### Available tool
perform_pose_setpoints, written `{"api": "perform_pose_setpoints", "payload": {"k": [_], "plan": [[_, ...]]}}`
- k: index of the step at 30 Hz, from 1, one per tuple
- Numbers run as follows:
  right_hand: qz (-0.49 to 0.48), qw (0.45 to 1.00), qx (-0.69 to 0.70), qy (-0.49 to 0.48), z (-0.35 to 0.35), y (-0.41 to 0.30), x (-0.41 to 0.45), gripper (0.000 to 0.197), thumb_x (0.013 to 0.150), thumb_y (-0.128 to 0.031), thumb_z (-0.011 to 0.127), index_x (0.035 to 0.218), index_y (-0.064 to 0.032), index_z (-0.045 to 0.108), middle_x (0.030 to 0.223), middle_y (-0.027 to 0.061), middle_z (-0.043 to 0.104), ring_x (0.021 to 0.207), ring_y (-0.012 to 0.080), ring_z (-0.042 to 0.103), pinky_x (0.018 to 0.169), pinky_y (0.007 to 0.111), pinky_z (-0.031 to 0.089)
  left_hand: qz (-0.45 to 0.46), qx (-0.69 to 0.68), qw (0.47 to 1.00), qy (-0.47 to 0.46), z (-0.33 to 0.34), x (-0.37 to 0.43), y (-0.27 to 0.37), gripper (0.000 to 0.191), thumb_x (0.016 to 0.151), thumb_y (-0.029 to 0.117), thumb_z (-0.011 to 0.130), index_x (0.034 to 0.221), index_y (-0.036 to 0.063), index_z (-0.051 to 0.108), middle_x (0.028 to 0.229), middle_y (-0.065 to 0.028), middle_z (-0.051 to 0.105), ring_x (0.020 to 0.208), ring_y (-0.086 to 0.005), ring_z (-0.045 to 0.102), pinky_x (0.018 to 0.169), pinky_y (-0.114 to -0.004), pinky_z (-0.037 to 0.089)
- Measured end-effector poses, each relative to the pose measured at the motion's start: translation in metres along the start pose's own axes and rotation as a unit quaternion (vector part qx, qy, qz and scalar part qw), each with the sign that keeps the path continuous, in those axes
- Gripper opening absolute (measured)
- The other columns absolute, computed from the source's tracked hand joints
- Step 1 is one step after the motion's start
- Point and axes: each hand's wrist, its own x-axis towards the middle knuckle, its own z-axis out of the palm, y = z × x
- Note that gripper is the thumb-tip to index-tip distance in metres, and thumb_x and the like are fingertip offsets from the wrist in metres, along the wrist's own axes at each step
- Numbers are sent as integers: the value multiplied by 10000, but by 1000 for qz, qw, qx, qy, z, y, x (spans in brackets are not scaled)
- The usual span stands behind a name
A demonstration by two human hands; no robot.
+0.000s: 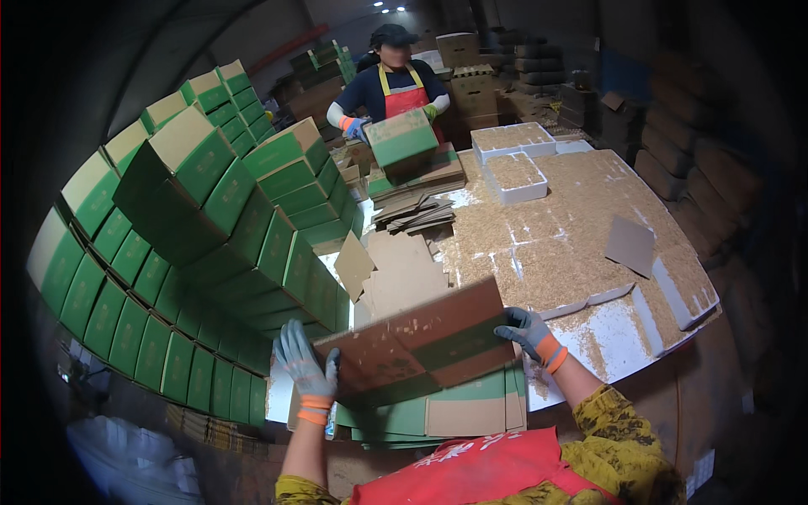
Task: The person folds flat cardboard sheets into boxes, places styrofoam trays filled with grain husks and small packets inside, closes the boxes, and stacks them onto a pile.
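A folded cardboard carton (457, 315), brown with a green band, stands tilted in front of me, held between my two hands. My left hand (307, 366), in a grey-blue glove with an orange cuff, lies against its left end with the fingers straight and the thumb at the near side. At the right end, my right hand (533, 338) grips the edge, its thumb on the near face. Beneath the carton is a stack of flat green-and-tan cartons (470, 413). Loose cardboard sheets (404, 278) lie just beyond it.
Stacked green boxes (214, 170) rise high on my left. White foam trays (514, 189) filled with tan granular material cover the table at right, a cardboard square (631, 245) on them. Across the table, a person in a red apron (404, 101) holds a green-and-tan box (404, 145).
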Motion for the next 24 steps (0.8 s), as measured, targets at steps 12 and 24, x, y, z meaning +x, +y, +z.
{"api": "perform_pose_setpoints", "payload": {"k": [12, 24], "plan": [[-350, 766, -539, 24, 96, -108, -29, 730, 879, -535, 580, 1437, -92, 424, 1448, 195, 408, 1372, 428, 319, 1144, 568, 182, -65, -322, 707, -626, -77, 59, -11, 416, 925, 239, 686, 1279, 32, 618, 1111, -15, 693, 1002, -76, 580, 910, -261, 469], [-334, 760, -555, -38, 82, -106, -75, 452, 740, -508, 741, 1094, -237, 668, 1443, 78, 471, 1378, 425, 321, 1127, 616, 179, 15, -323, 875, -360, -68, 50, -2, 223, 965, 138, 565, 1110, -30, 587, 980, -123, 670, 896, -165, 588, 840, -301, 482]]}}
